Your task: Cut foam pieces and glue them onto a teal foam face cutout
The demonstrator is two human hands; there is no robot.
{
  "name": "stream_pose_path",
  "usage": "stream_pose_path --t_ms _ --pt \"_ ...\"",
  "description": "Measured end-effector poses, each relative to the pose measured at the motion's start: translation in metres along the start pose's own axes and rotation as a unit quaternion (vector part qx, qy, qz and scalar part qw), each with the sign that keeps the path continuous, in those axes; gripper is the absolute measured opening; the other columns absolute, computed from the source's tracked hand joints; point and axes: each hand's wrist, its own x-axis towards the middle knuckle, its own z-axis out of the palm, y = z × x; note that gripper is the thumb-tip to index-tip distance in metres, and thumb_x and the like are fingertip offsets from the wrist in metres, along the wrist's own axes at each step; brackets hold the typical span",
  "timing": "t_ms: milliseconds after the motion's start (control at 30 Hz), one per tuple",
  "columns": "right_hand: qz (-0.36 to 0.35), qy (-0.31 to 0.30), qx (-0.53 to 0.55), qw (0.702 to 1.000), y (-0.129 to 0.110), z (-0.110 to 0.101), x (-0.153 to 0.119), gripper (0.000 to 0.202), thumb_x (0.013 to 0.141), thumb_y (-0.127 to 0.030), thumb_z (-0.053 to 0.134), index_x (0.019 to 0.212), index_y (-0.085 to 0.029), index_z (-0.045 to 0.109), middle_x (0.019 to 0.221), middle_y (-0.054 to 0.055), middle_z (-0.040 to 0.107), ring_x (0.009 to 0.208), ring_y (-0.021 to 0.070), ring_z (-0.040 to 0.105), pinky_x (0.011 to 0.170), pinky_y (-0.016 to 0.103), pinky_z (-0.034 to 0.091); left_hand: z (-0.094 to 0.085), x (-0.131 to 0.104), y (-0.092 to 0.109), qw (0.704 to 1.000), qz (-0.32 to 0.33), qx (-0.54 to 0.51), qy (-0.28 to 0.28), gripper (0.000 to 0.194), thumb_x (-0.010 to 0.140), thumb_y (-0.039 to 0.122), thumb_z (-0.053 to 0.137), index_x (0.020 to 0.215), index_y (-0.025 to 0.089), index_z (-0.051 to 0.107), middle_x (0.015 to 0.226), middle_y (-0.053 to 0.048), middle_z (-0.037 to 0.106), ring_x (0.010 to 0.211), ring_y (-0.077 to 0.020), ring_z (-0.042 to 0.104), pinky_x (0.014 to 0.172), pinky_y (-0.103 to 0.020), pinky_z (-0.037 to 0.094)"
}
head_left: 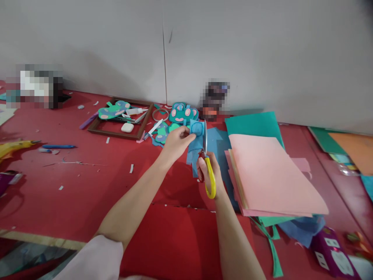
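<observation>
My left hand (178,140) pinches a small piece of blue felt (197,127) with a rounded outline drawn on it. In my right hand (212,171) is a pair of scissors (210,179) with yellow and dark red handles, fingers wrapped round them. The blades point away from me and stand along the right edge of the felt piece; whether they are parted I cannot tell. Beneath both hands lies a larger blue sheet (217,146). Just beyond my left hand sit a teal frog-like cutout (183,113) and a green and blue cutout (161,133).
A stack of pink sheets (271,171) lies on the right, above a teal sheet (256,122). To the left are a brown wooden frame (116,134) holding small tools, a blue pen (60,146) and a yellow glue gun (17,148). A purple box (332,251) stands at lower right.
</observation>
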Motion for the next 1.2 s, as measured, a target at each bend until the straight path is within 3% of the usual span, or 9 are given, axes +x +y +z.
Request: stream_pose_path --t_ms 567,933,1200 --pt "0.036 0.003 0.008 0.999 -0.003 0.002 0.001 0.032 0.081 -0.049 0.060 0.094 -0.024 0.047 0.053 -0.011 0.037 0.035 0.0038 0.030 0.031 0.018 0.023 0.001 0.001 -0.001 1.000 -0.017 0.011 0.012 0.019 0.070 0.027 0.058 0.061 0.018 0.044 0.057 0.005 0.041 0.055 -0.0079 0.038 0.054 -0.023 0.030" --pt "0.044 0.005 0.007 0.999 -0.001 0.002 0.001 0.033 0.081 -0.050 0.060 0.094 -0.023 0.047 0.054 -0.010 0.039 0.033 0.0032 0.031 0.030 0.018 0.023 0.000 0.001 -0.002 0.999 -0.030 0.015 0.015 0.017 0.069 0.029 0.057 0.062 0.017 0.047 0.057 0.004 0.042 0.056 -0.0086 0.039 0.055 -0.023 0.032" --pt "0.004 0.006 -0.011 1.000 0.007 -0.001 0.001 0.032 0.083 -0.049 0.058 0.099 -0.023 0.049 0.058 -0.008 0.041 0.039 0.0048 0.031 0.034 0.019 0.026 0.000 0.002 -0.004 0.999 -0.036 0.009 0.012 0.021 0.070 0.031 0.058 0.061 0.017 0.045 0.058 0.004 0.042 0.056 -0.0087 0.041 0.057 -0.024 0.037"
